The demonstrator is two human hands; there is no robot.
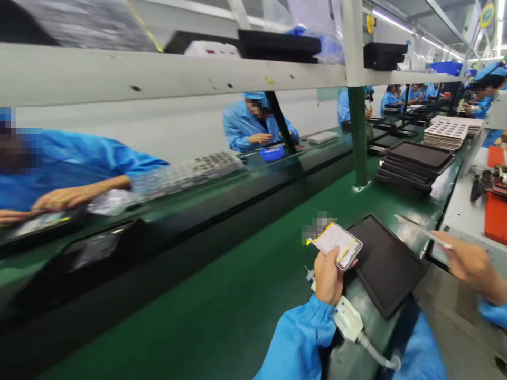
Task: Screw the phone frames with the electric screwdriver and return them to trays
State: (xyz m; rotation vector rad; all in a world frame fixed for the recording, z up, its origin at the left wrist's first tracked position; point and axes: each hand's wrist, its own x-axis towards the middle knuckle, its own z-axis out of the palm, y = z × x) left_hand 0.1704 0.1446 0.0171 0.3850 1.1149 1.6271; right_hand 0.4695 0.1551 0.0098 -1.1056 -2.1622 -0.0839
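Observation:
My left hand (329, 277) grips an opened smartphone (335, 241) by its lower end, thumb on top. A white battery-like block with yellow strips shows inside it, and its far end is blurred out. My right hand (469, 264) is raised at the right, smeared by motion, with its fingers closed on a thin flat panel (423, 231) seen nearly edge-on. Between the hands lies a black tray (386, 264), tilted at the bench edge. Close to my left wrist is a pale plug-like block (348, 319) with a grey cable.
A green bench (190, 311) stretches leftward beside a dark conveyor strip (237, 206). Stacked black trays (412, 161) stand beyond a green post (358, 137), near piled white sheets (446, 132). Co-workers in blue sit opposite. An orange bin (495, 211) is at right; a shelf (178, 79) crosses overhead.

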